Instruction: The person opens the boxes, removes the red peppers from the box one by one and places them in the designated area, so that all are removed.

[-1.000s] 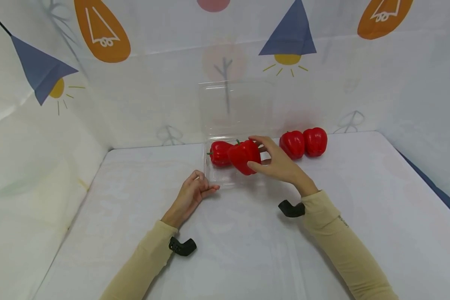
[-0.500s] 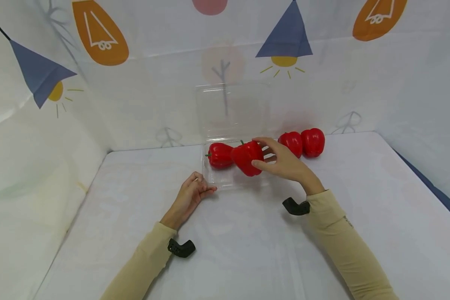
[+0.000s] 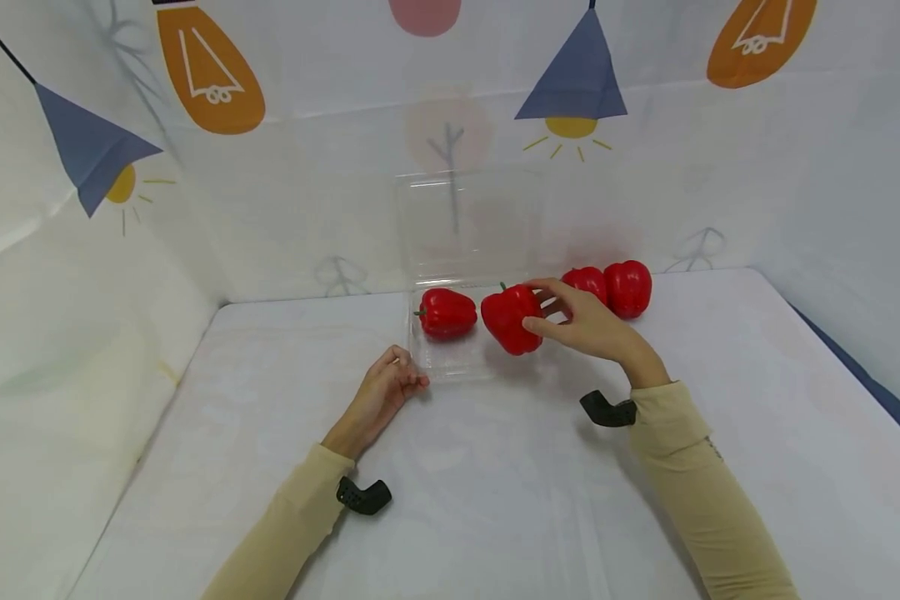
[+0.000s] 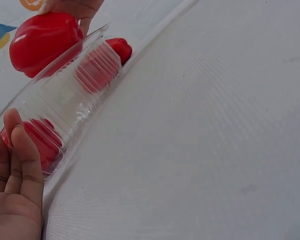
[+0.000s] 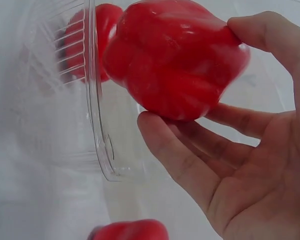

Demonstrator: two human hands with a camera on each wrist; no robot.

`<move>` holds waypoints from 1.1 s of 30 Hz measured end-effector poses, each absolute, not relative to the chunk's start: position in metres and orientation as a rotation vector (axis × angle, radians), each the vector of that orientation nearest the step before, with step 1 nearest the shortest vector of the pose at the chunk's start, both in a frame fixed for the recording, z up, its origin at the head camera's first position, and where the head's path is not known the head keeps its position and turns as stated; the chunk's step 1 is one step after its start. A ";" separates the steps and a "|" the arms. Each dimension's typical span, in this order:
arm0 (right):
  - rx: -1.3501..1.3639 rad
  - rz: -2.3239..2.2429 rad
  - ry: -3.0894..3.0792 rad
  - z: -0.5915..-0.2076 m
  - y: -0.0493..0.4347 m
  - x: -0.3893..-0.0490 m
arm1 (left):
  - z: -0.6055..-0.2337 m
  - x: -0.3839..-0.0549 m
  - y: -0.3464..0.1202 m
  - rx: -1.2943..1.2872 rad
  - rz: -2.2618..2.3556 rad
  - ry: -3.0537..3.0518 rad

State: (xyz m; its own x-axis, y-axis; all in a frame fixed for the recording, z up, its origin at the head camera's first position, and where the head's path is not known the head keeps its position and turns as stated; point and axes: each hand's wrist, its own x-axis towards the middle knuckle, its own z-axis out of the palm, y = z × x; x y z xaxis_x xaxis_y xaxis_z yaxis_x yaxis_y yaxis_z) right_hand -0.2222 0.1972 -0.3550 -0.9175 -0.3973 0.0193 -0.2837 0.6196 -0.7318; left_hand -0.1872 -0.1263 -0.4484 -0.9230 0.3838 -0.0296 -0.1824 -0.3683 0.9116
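My right hand grips a red bell pepper between thumb and fingertips, over the right part of a clear plastic clamshell box. In the right wrist view the held pepper hangs above the box's rim, tilted. Another red bell pepper lies on its side in the left part of the box, green stem to the left. My left hand rests on the table at the box's front left corner, fingers loosely bent, holding nothing. Whether its fingertips touch the wall I cannot tell.
Two more red bell peppers stand right of the box, one partly hidden by my right hand, the other in full view. The raised transparent lid stands before the printed back cloth. White cloth covers the table.
My right hand has carried its pepper to the right, so a gap now shows between it and the one lying in the box. The left hand has barely moved.
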 end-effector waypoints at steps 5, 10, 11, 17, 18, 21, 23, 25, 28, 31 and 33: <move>-0.571 -1.187 2.689 -0.355 0.201 -0.221 | -0.449 -0.187 -0.126 0.265 2.321 1.543; -0.538 -1.203 2.682 -0.355 0.208 -0.220 | -0.449 -0.189 -0.127 0.264 2.317 1.541; -0.535 -1.208 2.677 -0.355 0.210 -0.220 | -0.449 -0.189 -0.127 0.262 2.317 1.539; -0.545 -1.211 2.621 -0.357 0.215 -0.221 | -0.450 -0.188 -0.127 0.245 2.322 1.534; -0.542 -1.212 2.610 -0.357 0.215 -0.221 | -0.449 -0.188 -0.127 0.248 2.320 1.536; -0.536 -1.212 2.594 -0.356 0.215 -0.220 | -0.449 -0.189 -0.127 0.249 2.320 1.536; -0.543 -1.213 2.595 -0.356 0.216 -0.220 | -0.450 -0.189 -0.127 0.248 2.318 1.534; -0.560 -1.209 2.599 -0.356 0.217 -0.219 | -0.450 -0.189 -0.127 0.246 2.319 1.531; -0.578 -1.194 2.613 -0.355 0.220 -0.219 | -0.450 -0.189 -0.127 0.258 2.316 1.527; -0.579 -1.185 2.620 -0.355 0.223 -0.218 | -0.450 -0.189 -0.128 0.287 2.309 1.521; -0.564 -1.183 2.620 -0.354 0.224 -0.217 | -0.451 -0.188 -0.129 0.302 2.304 1.517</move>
State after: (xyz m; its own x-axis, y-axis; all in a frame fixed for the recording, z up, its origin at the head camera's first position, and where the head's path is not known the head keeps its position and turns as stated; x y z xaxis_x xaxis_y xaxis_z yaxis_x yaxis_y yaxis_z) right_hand -0.2171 0.2245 -0.3535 -0.9043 -0.4254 -0.0345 -0.2556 0.6045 -0.7545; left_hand -0.1884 -0.1289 -0.4507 -0.9107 0.4126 -0.0210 -0.1823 -0.3557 0.9167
